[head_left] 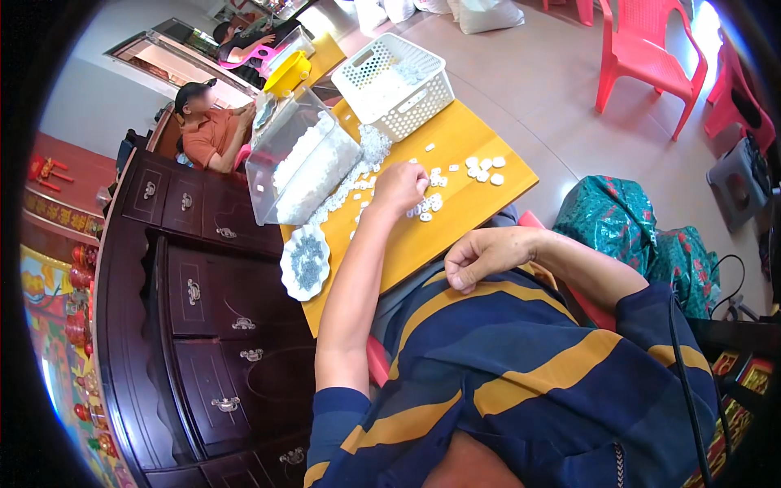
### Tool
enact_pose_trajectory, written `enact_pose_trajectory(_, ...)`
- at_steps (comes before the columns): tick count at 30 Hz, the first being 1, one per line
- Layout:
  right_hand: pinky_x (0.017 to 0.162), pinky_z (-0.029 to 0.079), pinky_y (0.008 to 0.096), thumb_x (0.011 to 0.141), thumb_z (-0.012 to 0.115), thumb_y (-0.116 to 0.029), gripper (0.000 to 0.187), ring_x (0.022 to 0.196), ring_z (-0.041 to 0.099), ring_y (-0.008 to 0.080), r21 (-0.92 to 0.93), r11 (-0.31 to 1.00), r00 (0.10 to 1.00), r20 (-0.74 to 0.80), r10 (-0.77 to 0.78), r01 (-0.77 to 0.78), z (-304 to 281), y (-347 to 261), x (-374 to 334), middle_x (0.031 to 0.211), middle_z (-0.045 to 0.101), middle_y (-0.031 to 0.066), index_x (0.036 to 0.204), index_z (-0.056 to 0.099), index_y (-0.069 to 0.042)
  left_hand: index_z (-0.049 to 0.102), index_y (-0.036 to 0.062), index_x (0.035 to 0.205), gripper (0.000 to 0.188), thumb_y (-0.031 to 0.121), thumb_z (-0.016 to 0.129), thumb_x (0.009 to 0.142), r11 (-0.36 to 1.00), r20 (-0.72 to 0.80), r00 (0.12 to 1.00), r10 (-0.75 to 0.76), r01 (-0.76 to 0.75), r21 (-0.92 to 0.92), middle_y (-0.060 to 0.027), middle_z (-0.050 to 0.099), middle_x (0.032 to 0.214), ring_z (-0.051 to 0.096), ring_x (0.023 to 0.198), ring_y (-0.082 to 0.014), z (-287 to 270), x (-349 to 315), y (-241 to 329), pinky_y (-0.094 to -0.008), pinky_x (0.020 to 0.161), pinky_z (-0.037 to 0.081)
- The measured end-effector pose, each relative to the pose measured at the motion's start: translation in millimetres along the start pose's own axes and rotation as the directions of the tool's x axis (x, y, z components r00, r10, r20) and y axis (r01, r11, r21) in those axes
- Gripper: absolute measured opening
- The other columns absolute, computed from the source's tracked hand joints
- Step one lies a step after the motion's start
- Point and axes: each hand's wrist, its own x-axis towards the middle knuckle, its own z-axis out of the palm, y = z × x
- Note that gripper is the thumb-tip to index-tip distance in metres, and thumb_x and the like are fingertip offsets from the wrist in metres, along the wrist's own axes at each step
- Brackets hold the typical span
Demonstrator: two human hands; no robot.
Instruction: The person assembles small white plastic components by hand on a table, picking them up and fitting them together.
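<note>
My left hand [401,187] reaches over the wooden table, its fingers curled down among small white pieces. What those fingers hold, if anything, is hidden. Right beside it lies a cluster of small white pieces with dark holes [425,208]. Closer to my body, my right hand [486,257] is curled in front of my striped shirt at the table's edge, thumb against the fingers. I cannot make out anything in its grip. Several larger rounded white pieces [485,169] are grouped near the table's right end.
On the yellow-brown table [480,134] stand a clear bin of white pieces [313,167], a white perforated basket [415,110] and a scalloped dish of small grey bits [306,262]. Dark drawers [220,301] flank the left. Another person [213,134] sits beyond. Green wrapped bundles [606,215] stand at right.
</note>
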Motion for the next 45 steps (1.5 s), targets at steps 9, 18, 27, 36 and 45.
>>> enact_pose_trajectory(9, 0.080, 0.051, 0.0252, 0.096, 0.066, -0.025, 0.023, 0.083, 0.061, 0.0102, -0.006, 1.000, 0.999, -0.047, 0.013, -0.013, -6, 6, 1, 0.088, 0.066, 0.0026, 0.095, 0.066, -0.002, 0.073, 0.0131, 0.078, 0.010, 0.017, 0.065, 0.077, 1.000, -0.042, 0.999, 0.015, -0.014, 0.023, -0.0117, 0.071, 0.084, 0.068, 0.081, -0.0303, -2, -6, 1, -0.0438, 0.072, 0.054)
enact_pose_trajectory(18, 0.080, 0.049, 0.0232, 0.096, 0.067, -0.026, 0.023, 0.084, 0.060, 0.0070, 0.019, 0.999, 0.998, -0.060, 0.038, -0.037, -8, 10, 3, 0.088, 0.067, 0.0005, 0.095, 0.067, -0.003, 0.072, 0.0136, 0.080, 0.013, 0.016, 0.060, 0.074, 0.989, 0.057, 0.998, -0.002, -0.007, 0.150, -0.0114, 0.070, 0.084, 0.068, 0.084, -0.0312, -6, 5, 10, -0.0455, 0.072, 0.054)
enact_pose_trajectory(27, 0.080, 0.051, 0.0253, 0.097, 0.065, -0.027, 0.023, 0.084, 0.061, 0.0094, 0.033, 0.998, 0.997, -0.065, 0.049, -0.047, -11, 16, 3, 0.088, 0.066, 0.0016, 0.095, 0.066, -0.003, 0.071, 0.0138, 0.081, 0.010, 0.015, 0.062, 0.076, 0.979, -0.018, 0.992, 0.122, -0.117, 0.164, -0.0103, 0.071, 0.082, 0.069, 0.081, -0.0311, -5, 2, 14, -0.0446, 0.071, 0.054)
enact_pose_trajectory(36, 0.077, 0.050, 0.0238, 0.098, 0.064, -0.028, 0.023, 0.082, 0.060, 0.0081, 0.028, 0.998, 0.995, -0.081, 0.061, -0.059, -10, 17, 5, 0.087, 0.064, 0.0001, 0.095, 0.065, -0.005, 0.070, 0.0094, 0.079, 0.013, 0.014, 0.060, 0.074, 0.974, 0.024, 0.993, 0.114, -0.117, 0.194, -0.0149, 0.070, 0.081, 0.069, 0.080, -0.0332, 2, 5, 5, -0.0459, 0.070, 0.054)
enact_pose_trajectory(45, 0.072, 0.047, 0.0216, 0.100, 0.061, -0.029, 0.020, 0.078, 0.057, 0.0063, 0.214, 0.974, 0.833, -0.551, 0.057, 0.075, -17, 20, 7, 0.086, 0.063, -0.0019, 0.095, 0.062, -0.010, 0.063, 0.0064, 0.081, 0.010, 0.015, 0.060, 0.076, 0.971, -0.194, 0.973, 0.123, -0.159, -0.181, -0.0133, 0.066, 0.075, 0.066, 0.071, -0.0318, -35, -65, 53, -0.0429, 0.063, 0.051)
